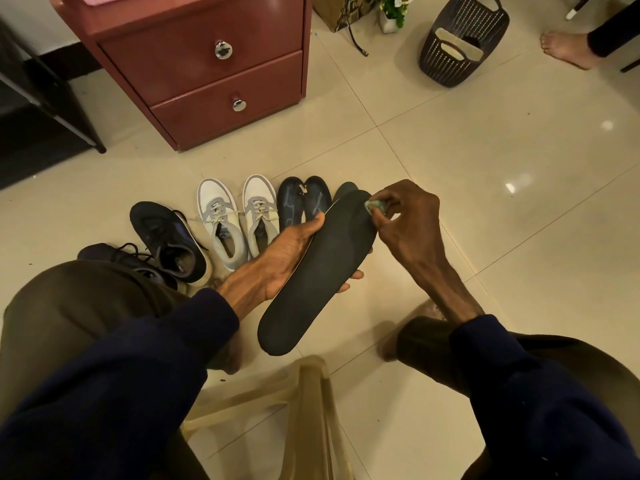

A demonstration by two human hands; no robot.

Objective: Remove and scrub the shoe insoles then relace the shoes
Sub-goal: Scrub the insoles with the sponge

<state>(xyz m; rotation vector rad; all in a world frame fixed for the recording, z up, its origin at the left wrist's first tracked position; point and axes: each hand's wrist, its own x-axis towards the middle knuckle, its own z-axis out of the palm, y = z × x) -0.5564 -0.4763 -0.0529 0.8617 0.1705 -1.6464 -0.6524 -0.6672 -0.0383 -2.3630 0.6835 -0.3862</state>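
The left hand (287,258) is cradling the insole (318,271) from beneath, fingers and thumb clamped on its edges, presenting the top face for scrubbing. The right hand (408,223) is pinching a green pad (375,205), fingertips together, against the toe end. The insole, matte and dark, is hovering just beside the white shoes (239,220).

1. The left hand (287,258) lies palm up under the dark insole (322,271), its thumb along the left edge and its fingertips (356,274) curling up past the right edge.
2. The right hand (408,226) is knuckles up, its fingers bunched and pinching a small pale-green pad (375,205) against the insole's toe end.
3. Both forearms reach forward and inward from dark navy sleeves (121,375), with the wrists bare.
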